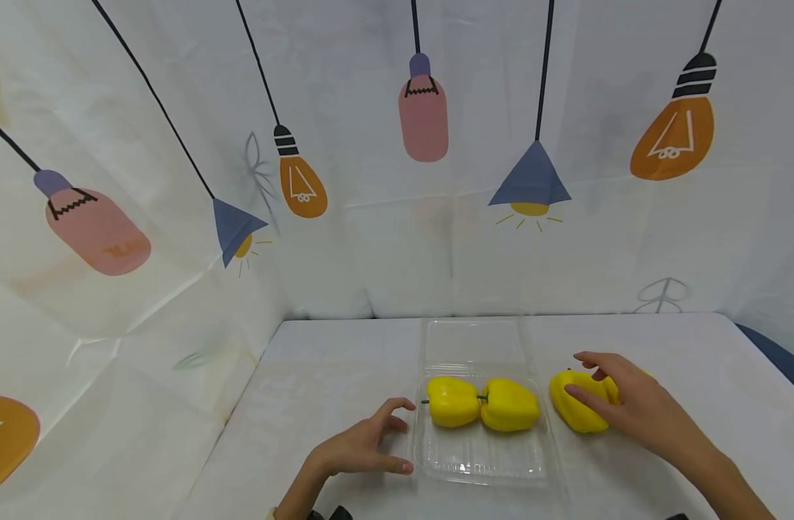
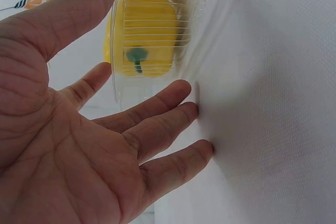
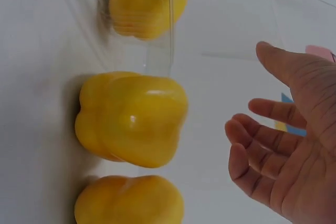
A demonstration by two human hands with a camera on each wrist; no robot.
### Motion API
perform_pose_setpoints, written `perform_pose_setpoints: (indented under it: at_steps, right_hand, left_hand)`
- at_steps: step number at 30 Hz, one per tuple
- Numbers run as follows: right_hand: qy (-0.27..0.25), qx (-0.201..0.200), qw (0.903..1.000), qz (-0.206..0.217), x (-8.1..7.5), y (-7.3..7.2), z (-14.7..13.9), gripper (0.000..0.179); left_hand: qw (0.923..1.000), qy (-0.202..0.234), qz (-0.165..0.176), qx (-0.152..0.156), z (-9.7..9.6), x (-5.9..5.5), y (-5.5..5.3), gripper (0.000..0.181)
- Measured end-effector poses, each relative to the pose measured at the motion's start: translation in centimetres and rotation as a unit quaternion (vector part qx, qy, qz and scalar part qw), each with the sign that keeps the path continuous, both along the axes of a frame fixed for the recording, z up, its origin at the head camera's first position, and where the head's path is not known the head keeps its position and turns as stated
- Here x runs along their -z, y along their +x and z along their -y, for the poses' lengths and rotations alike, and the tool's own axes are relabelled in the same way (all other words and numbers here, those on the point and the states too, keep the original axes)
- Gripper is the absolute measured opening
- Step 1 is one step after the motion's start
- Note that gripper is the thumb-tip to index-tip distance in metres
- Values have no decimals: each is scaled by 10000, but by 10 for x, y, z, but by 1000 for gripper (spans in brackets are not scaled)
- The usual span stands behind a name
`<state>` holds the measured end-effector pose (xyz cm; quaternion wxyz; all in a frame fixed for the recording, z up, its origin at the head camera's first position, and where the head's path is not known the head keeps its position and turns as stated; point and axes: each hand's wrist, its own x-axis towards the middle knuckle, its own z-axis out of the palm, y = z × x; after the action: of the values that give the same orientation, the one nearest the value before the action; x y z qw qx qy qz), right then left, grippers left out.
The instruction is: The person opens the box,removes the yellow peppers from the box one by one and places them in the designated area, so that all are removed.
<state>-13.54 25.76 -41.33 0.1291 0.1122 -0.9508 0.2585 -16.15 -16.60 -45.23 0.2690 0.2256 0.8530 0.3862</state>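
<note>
Two yellow bell peppers lie in a row inside a clear plastic clamshell box, whose lid is folded back flat. My left hand is spread beside the box's left wall; whether thumb or index finger touches it I cannot tell. In the left wrist view, the other fingertips of my left hand rest on or close to the cloth. Over a loose yellow bell pepper right of the box hovers my right hand, loosely curved, holding nothing. A second loose pepper sits beside it, mostly hidden in the head view.
White cloth covers the table. Behind and at the left hangs a white sheet printed with lamps and bulbs. A dark blue surface shows beyond the table's right edge.
</note>
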Motion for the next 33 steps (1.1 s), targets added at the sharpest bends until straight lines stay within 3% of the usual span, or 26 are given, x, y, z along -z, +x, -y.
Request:
perform_pose_setpoints:
  at_steps: [10, 19, 33]
  right_hand:
    - [144, -183, 9997, 103, 6, 3, 0, 56]
    - [151, -725, 9972, -90, 15, -5, 16, 54]
    - [317, -989, 9944, -182, 22, -9, 40, 57]
  left_hand:
    - [9999, 79, -28, 60, -10, 5, 3, 75]
    - [10000, 78, -22, 40, -3, 3, -2, 78]
    - [10000, 58, 57, 39, 6, 3, -8, 78]
